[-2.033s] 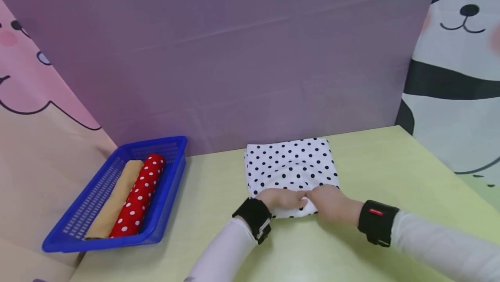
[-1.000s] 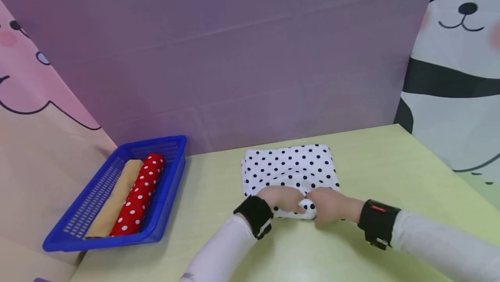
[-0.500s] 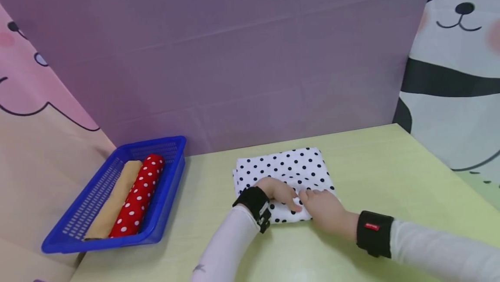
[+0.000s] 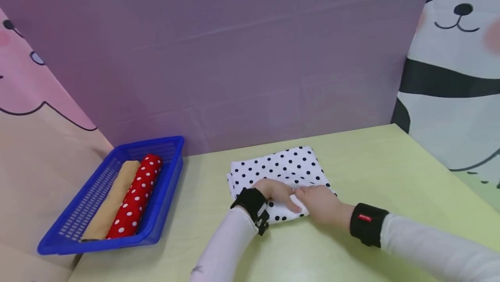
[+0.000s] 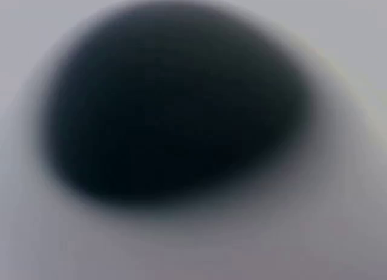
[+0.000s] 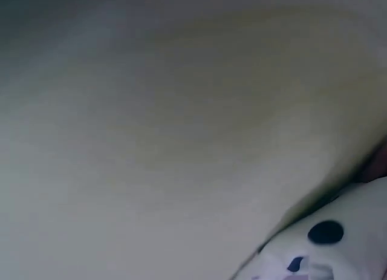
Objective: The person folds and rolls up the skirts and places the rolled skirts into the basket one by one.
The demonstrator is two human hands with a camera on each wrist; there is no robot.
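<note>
A white cloth with black dots (image 4: 287, 165) lies folded on the yellow-green table (image 4: 390, 173), its near edge rolled up. My left hand (image 4: 278, 192) and right hand (image 4: 317, 202) sit side by side on that rolled edge, fingers curled over it and touching each other. The fingertips are hidden in the fabric. The left wrist view is filled by a blurred black dot of the cloth (image 5: 175, 110). In the right wrist view, bare table (image 6: 181, 129) fills most of the frame, with a corner of the dotted cloth (image 6: 347, 231) at the lower right.
A blue plastic basket (image 4: 168, 143) stands at the table's left, holding a red roll with white dots (image 4: 136, 195) and a tan roll (image 4: 111, 201). A purple panel (image 4: 234, 56) closes the back, and cartoon panels close both sides.
The cloth has slid and turned a little to the left, and its flat part has grown shorter as the near edge rolled away from me. Both hands moved left with it.
</note>
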